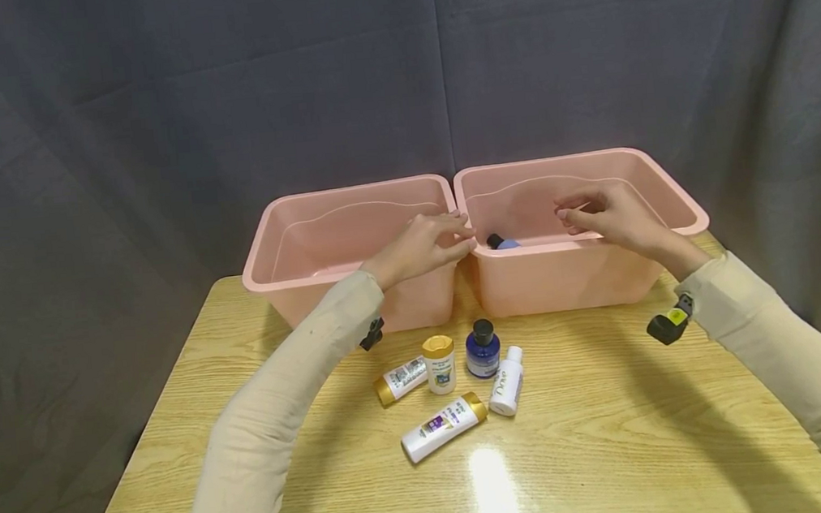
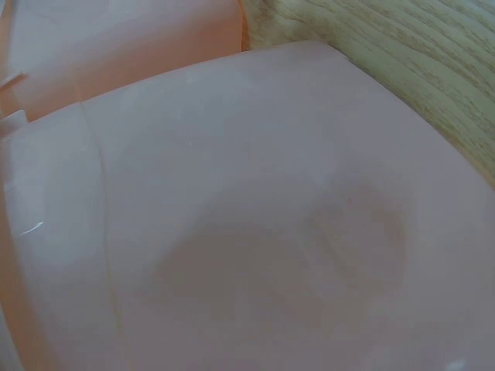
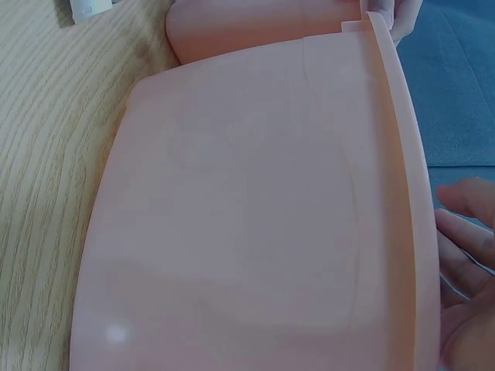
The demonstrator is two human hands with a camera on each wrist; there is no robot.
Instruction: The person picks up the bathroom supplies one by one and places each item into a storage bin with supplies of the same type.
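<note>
Your left arm reaches in from the lower left of the head view, bent at the elbow, its sleeve running up toward mid-frame. Your left hand (image 1: 424, 247) sits just left of centre, palm down, fingers loosely bent and pointing right, holding nothing. Your right arm enters from the lower right. Your right hand (image 1: 608, 219) hangs right of centre, fingers loosely extended leftward, empty; its fingertips (image 3: 464, 255) show at the right wrist view's right edge.
</note>
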